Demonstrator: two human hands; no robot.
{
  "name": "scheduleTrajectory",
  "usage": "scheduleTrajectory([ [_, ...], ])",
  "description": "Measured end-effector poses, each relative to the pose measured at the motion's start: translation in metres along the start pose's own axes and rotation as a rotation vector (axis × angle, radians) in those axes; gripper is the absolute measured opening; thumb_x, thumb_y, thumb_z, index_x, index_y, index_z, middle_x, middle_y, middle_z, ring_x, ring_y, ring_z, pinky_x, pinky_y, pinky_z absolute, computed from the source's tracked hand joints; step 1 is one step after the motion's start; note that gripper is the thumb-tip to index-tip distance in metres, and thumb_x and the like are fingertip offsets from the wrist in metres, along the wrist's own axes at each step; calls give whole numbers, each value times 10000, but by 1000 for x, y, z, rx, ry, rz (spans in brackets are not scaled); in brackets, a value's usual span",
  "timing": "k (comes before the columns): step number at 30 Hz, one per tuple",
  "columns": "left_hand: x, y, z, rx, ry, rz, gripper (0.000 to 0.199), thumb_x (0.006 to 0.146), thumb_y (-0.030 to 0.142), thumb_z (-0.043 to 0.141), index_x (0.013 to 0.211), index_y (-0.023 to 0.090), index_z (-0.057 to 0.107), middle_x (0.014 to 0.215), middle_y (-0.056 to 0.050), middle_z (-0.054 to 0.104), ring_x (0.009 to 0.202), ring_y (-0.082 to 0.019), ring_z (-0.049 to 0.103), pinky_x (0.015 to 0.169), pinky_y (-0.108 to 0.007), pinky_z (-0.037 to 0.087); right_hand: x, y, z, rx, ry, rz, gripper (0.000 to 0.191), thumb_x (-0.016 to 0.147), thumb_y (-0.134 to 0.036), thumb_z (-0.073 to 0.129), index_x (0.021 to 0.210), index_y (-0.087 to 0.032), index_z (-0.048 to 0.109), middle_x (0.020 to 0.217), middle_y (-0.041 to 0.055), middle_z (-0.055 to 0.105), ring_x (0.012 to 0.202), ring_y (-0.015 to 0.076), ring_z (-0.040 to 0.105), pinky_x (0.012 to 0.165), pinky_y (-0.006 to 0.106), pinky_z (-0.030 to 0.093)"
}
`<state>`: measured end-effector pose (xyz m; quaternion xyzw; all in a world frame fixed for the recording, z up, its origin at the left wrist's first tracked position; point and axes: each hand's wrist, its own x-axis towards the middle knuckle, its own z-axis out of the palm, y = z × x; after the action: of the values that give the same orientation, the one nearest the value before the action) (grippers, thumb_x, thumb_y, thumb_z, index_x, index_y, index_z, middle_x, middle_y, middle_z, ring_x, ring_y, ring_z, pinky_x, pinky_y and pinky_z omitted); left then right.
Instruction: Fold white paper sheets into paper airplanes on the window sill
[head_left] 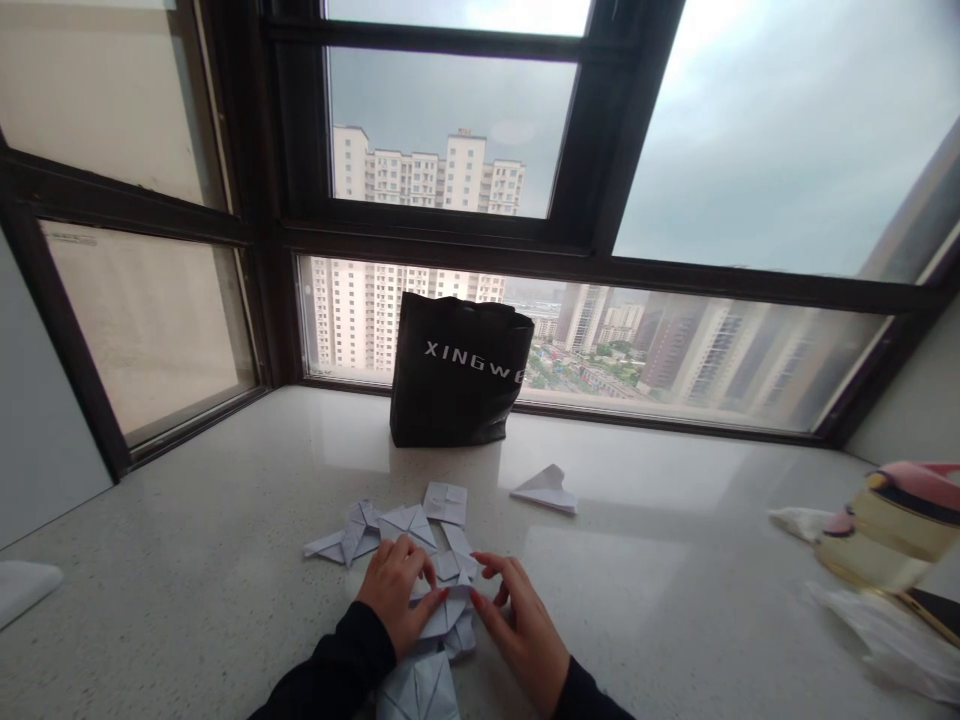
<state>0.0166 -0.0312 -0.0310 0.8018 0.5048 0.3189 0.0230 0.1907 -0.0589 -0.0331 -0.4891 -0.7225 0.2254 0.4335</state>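
My left hand [397, 592] has its thumb and curled fingers closed on the left side of a white folded paper [448, 612]. From the other side, my right hand [521, 622] pinches the right edge of the same piece with thumb and forefinger. More folded papers lie under and around it, some partly hidden by my hands. Beyond my left hand rest a pointed folded paper [360, 532] and a creased one [407, 524]. A square folded paper [445, 502] lies farther back, and another creased sheet [420, 690] sits close to me.
On the speckled white sill [247, 600], a black bag [457, 385] stands upright against the window. A paper plane [549, 490] lies right of it. At the far right are a yellowish bottle with a pink lid [892, 530], crumpled white tissue [892, 640] and a dark flat object [934, 610].
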Motion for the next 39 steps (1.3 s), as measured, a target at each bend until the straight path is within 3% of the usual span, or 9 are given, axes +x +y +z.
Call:
scheduleTrajectory([
  [10, 3, 1, -6, -248, -21, 158, 206, 770, 327, 415, 650, 179, 493, 689, -43, 547, 685, -193, 498, 622, -320, 383, 0, -7, -3, 69, -74, -16, 288, 710, -308, 545, 979, -214, 507, 858, 36, 491, 631, 135, 481, 567, 255, 430],
  [15, 1, 10, -11, -313, -17, 190, 237, 771, 370, 402, 677, 184, 515, 735, -50, 567, 727, -187, 520, 653, -305, 398, 3, -6, -2, 346, -80, 28, 85, 701, -198, 517, 769, -184, 566, 818, 25, 485, 521, 95, 504, 469, 223, 436],
  [18, 0, 13, -15, -336, 6, 160, 247, 779, 374, 376, 812, 187, 533, 799, -50, 588, 755, -188, 531, 674, -309, 392, 4, -4, -3, 517, -29, 26, 125, 657, -129, 515, 754, -196, 559, 799, 18, 491, 596, 128, 527, 500, 239, 458],
  [21, 2, 10, -17, -277, -4, 116, 268, 793, 359, 352, 888, 193, 539, 816, -48, 609, 750, -192, 545, 659, -315, 383, 5, -4, -7, 549, 28, 14, 135, 663, -147, 507, 776, -198, 562, 762, 25, 522, 628, 155, 525, 530, 265, 464],
  [25, 7, 0, -17, -128, -85, 83, 262, 779, 362, 389, 705, 185, 566, 696, -36, 617, 675, -198, 556, 595, -313, 365, 4, -9, -14, 501, 86, 41, 198, 758, -285, 451, 894, -190, 558, 759, 45, 571, 616, 159, 524, 565, 288, 454],
  [31, 7, -1, -16, -83, -4, 118, 298, 785, 369, 383, 629, 177, 550, 606, -17, 590, 581, -166, 540, 557, -285, 348, 5, -12, -16, 597, 159, 85, 421, 807, -384, 367, 1186, -200, 340, 876, 67, 572, 595, 151, 555, 515, 279, 444],
  [33, 6, 1, -16, -96, 10, 154, 292, 783, 365, 393, 624, 180, 553, 602, -14, 589, 579, -161, 537, 567, -284, 347, 5, -9, -14, 521, 123, 94, 423, 752, -394, 476, 1115, -182, 431, 772, 44, 581, 567, 145, 548, 487, 256, 434],
  [36, 7, 3, -17, -129, 46, 163, 276, 788, 359, 380, 678, 191, 570, 646, -25, 599, 634, -175, 539, 602, -296, 353, 6, -4, -12, 388, 62, 133, 270, 695, -395, 552, 796, -148, 593, 546, 1, 550, 496, 134, 518, 462, 235, 410],
  [39, 9, -2, -20, -136, 83, 51, 257, 788, 349, 358, 817, 183, 552, 735, -47, 598, 678, -184, 532, 642, -316, 366, 8, 1, -16, 354, 163, 172, 294, 703, -433, 520, 669, -147, 576, 479, -16, 504, 447, 123, 485, 437, 229, 391],
])
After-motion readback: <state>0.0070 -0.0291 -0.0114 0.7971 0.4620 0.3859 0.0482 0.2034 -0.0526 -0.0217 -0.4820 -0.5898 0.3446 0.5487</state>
